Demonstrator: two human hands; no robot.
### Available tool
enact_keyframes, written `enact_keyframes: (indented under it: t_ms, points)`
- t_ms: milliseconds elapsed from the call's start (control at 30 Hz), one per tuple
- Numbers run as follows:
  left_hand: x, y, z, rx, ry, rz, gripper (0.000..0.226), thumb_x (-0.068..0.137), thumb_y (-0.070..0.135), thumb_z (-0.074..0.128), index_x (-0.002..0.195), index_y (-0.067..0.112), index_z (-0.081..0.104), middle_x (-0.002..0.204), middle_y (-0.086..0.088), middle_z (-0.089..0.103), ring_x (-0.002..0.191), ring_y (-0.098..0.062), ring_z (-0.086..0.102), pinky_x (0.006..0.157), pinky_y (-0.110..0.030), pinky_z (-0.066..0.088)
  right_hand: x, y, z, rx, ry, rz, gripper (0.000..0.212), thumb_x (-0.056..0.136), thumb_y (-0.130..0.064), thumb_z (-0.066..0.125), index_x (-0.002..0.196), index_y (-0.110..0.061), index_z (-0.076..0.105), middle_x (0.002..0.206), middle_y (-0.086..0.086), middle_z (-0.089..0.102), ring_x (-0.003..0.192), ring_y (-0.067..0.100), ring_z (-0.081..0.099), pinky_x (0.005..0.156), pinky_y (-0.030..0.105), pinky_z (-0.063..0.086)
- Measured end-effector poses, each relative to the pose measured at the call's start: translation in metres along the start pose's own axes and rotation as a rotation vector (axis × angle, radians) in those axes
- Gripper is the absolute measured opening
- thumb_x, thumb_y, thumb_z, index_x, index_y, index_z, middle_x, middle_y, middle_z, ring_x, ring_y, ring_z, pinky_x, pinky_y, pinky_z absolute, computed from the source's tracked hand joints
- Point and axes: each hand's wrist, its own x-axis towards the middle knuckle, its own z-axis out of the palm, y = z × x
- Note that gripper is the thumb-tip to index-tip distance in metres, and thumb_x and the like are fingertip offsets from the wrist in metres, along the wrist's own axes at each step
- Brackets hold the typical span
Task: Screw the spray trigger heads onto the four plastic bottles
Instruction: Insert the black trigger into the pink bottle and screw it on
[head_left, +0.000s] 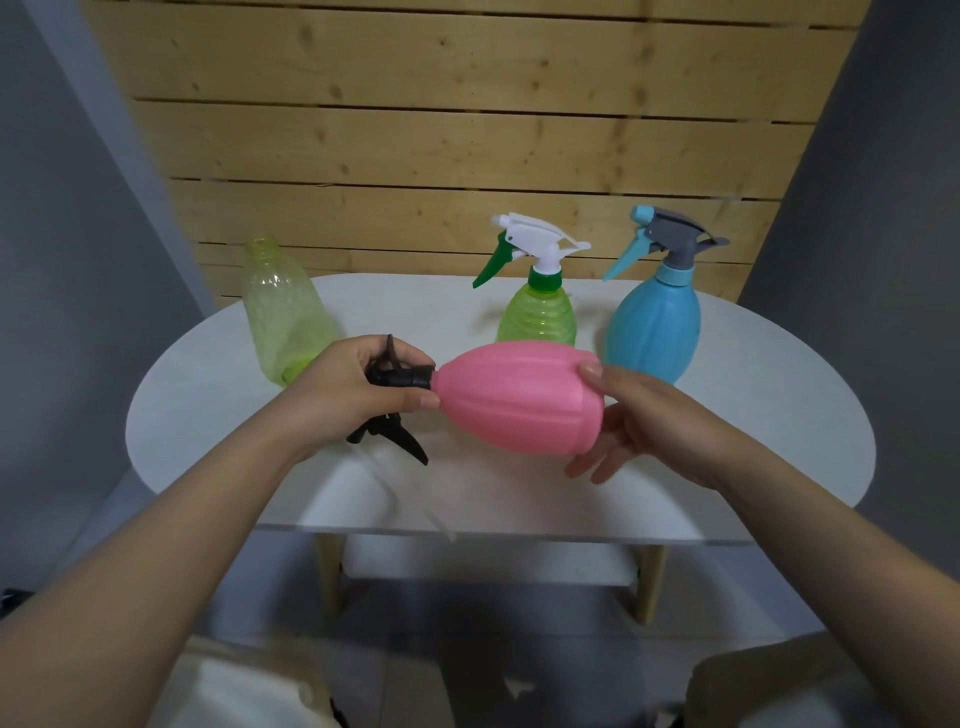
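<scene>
A pink bottle (519, 397) lies sideways in the air above the table, neck pointing left. My left hand (343, 389) grips the black trigger head (397, 376) at the bottle's neck. My right hand (639, 415) holds the bottle's base, thumb on top. A second black trigger head (389, 436) lies on the table under my left hand. A pale green bottle (283, 312) stands open-necked, with no head, at the back left. A green bottle with a white and green trigger head (537, 306) and a blue bottle with a grey and blue head (657, 317) stand upright behind.
The white oval table (208, 415) stands against a wooden slat wall (441, 130). Grey walls flank both sides. The table's wooden legs (330, 577) and the floor show below its front edge.
</scene>
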Motion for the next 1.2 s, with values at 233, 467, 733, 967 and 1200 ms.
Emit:
enact_keyframes:
  t_ms: [233, 467, 733, 967, 1200]
  points:
    - [0.0023, -0.0051, -0.0022, 0.044, -0.02, -0.05, 0.022, 0.064, 0.012, 0.081, 0.084, 0.017, 0.071, 0.065, 0.008, 0.068, 0.057, -0.007, 0.06, 0.051, -0.017, 0.047, 0.0031, 0.003, 0.0005, 0.038, -0.002, -0.03, 0.052, 0.078, -0.057, 0.05, 0.117, -0.025, 0.061, 0.109, 0.01, 0.071, 0.096, 0.025, 0.07, 0.078, 0.036, 0.059]
    - [0.0032, -0.003, -0.0035, 0.028, -0.013, -0.046, 0.024, 0.066, 0.009, 0.08, 0.088, 0.012, 0.07, 0.062, 0.009, 0.067, 0.051, -0.006, 0.057, 0.045, -0.017, 0.044, 0.0002, -0.0001, -0.0041, -0.003, -0.044, -0.088, 0.073, 0.068, -0.023, 0.076, 0.132, -0.034, 0.043, 0.112, 0.008, 0.068, 0.096, 0.028, 0.07, 0.073, 0.038, 0.06]
    - [0.002, -0.0044, -0.0006, 0.035, -0.013, -0.019, 0.023, 0.065, 0.01, 0.081, 0.084, 0.017, 0.07, 0.06, 0.01, 0.068, 0.048, -0.006, 0.058, 0.041, -0.015, 0.042, 0.0028, 0.0053, 0.0001, -0.056, 0.023, -0.014, 0.061, 0.075, -0.071, 0.047, 0.115, -0.027, 0.061, 0.098, 0.016, 0.074, 0.089, 0.031, 0.071, 0.071, 0.037, 0.059]
    - [0.0033, -0.0043, -0.0014, 0.012, -0.02, -0.051, 0.021, 0.066, 0.011, 0.081, 0.084, 0.015, 0.071, 0.058, 0.01, 0.066, 0.05, -0.007, 0.057, 0.043, -0.016, 0.043, 0.0037, 0.0019, -0.0049, 0.101, -0.043, -0.058, 0.068, 0.072, -0.032, 0.071, 0.134, -0.034, 0.044, 0.115, 0.003, 0.068, 0.102, 0.027, 0.068, 0.075, 0.035, 0.059]
    - [-0.0001, -0.0016, -0.0011, 0.023, -0.033, -0.009, 0.025, 0.067, 0.007, 0.079, 0.089, 0.013, 0.069, 0.07, 0.005, 0.069, 0.057, -0.01, 0.059, 0.046, -0.019, 0.045, -0.0009, -0.0005, -0.0014, -0.027, 0.002, 0.006, 0.071, 0.069, -0.071, 0.051, 0.117, -0.019, 0.057, 0.081, 0.024, 0.072, 0.071, 0.035, 0.072, 0.059, 0.035, 0.059]
